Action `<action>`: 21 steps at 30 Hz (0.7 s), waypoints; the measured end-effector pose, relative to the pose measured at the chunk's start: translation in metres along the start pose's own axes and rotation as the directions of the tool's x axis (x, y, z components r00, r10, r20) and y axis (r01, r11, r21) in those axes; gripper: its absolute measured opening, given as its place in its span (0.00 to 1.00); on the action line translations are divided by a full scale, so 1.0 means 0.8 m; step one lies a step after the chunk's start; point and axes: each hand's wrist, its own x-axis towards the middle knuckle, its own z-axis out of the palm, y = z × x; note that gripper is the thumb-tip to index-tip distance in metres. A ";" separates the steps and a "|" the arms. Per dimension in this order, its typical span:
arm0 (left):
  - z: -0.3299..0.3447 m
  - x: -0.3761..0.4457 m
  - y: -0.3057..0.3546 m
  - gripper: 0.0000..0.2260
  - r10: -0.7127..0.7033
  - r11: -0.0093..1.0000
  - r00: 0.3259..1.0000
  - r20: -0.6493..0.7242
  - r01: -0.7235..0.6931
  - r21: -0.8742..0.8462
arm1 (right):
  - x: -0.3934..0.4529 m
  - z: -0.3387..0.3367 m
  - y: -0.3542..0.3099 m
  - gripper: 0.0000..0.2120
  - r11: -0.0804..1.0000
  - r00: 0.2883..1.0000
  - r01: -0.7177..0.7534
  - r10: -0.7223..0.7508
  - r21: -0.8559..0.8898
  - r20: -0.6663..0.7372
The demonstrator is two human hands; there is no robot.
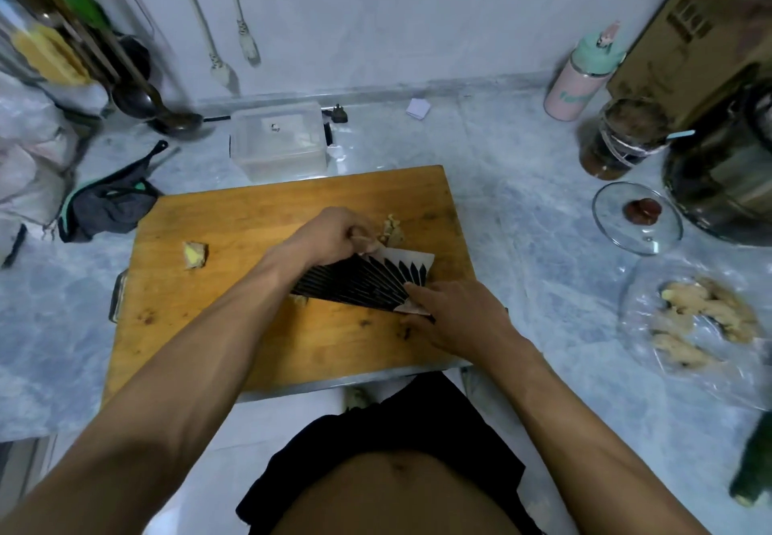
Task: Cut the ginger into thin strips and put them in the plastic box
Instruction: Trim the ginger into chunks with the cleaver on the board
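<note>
Cutting looks well underway, boxing not begun: the left hand [334, 235] pinches ginger shreds [392, 231] on the cutting board [234, 325], the right hand [455, 317] grips the cleaver [367, 279]. One ginger chunk [195, 254] remains uncut; the plastic box [278, 139] behind holds almost nothing.

An orange-brown wooden cutting board [267, 325] with dark specks sits on a pale blue-grey marbled counter [522, 208]. A cleaver blade [367, 281] shows a black fan of stripes tapering into a white edge. Pale yellow-beige ginger [392, 231] lies on the board, with a yellower cut piece [195, 254] to the left. A clear, frosted plastic box [278, 139] stands behind. A pink bottle [578, 83] wears a mint-green cap, a glass lid [618, 225] carries a dark red knob, and tan ginger roots [702, 317] rest on clear plastic.
</note>
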 end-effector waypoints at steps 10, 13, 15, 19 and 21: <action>0.026 -0.038 0.001 0.02 -0.416 0.844 0.608 -0.676 -0.019 -0.536 | -0.019 -0.025 0.026 0.25 0.965 0.980 -0.183 0.194 0.188 -0.045; 0.049 -0.042 -0.004 0.04 -0.649 0.721 0.528 -0.548 0.194 -0.666 | -0.023 -0.038 0.041 0.23 0.896 0.943 -0.296 0.330 0.331 -0.050; 0.067 -0.032 0.000 0.04 -0.716 0.644 0.568 -0.407 0.311 -0.699 | -0.019 -0.044 0.049 0.20 0.850 0.916 -0.334 0.395 0.409 -0.074; 0.086 0.003 0.018 0.07 -0.697 0.605 0.671 -0.253 0.361 -0.710 | -0.013 -0.051 0.058 0.17 0.755 0.882 -0.342 0.463 0.560 -0.086; 0.083 0.012 0.031 0.14 -0.669 0.663 0.708 -0.225 0.433 -0.610 | -0.011 -0.050 0.063 0.16 0.754 0.884 -0.311 0.454 0.579 -0.115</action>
